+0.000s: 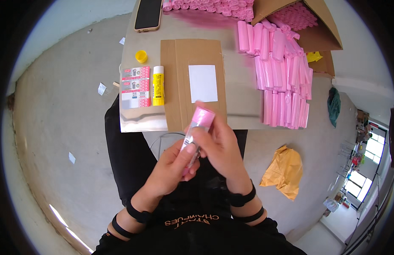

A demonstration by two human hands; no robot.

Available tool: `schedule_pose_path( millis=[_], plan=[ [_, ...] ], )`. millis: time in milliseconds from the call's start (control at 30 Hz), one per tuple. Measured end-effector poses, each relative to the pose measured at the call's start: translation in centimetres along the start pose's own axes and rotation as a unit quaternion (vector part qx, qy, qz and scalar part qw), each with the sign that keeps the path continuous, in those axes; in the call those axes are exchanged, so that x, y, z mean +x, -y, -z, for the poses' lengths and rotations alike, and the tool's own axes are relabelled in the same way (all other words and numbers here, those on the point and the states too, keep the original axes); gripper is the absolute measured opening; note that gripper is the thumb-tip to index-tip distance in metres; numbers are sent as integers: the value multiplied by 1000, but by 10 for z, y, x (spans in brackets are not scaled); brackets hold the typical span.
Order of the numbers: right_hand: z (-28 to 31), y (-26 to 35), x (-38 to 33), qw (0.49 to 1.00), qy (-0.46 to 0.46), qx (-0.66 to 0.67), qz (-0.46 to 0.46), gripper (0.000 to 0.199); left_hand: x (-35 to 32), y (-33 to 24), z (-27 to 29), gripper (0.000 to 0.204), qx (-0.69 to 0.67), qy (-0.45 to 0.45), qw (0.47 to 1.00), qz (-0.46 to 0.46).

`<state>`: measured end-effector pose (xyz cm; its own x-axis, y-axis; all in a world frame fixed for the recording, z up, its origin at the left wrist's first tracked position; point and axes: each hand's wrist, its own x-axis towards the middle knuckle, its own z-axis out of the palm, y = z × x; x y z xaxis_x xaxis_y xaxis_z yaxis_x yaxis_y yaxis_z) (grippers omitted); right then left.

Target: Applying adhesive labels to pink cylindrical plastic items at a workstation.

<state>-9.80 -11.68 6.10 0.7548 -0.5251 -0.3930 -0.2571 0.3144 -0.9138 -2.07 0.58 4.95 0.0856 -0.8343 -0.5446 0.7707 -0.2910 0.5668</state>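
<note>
Overhead, pink rolls (297, 15) in cardboard box (322, 36).

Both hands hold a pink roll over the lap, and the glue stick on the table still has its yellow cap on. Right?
Not quite. In the head view the glue stick lies uncapped; its yellow cap sits apart on the table. The left hand and right hand do hold the pink roll.

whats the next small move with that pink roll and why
Probably press the label's loose edge down around the pink roll: both the left hand and right hand hold it, the label looks partly wrapped, and the glue stick lies uncapped on the table.
</note>
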Motion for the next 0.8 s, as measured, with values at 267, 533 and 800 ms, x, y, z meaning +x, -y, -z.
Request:
schedule_pose_path(
  millis=[267,533,800],
  plan=[
    [3,-13,13,989,-66,-117,56,37,-7,5,-12,37,-40,-30,998,32],
    [3,-6,3,999,-7,-43,10,48,-11,5,1,33,-97,40,993,51],
    [3,-31,9,996,-82,33,-6,27,-6,-10,-3,26,-37,93,991,85]
  ],
)
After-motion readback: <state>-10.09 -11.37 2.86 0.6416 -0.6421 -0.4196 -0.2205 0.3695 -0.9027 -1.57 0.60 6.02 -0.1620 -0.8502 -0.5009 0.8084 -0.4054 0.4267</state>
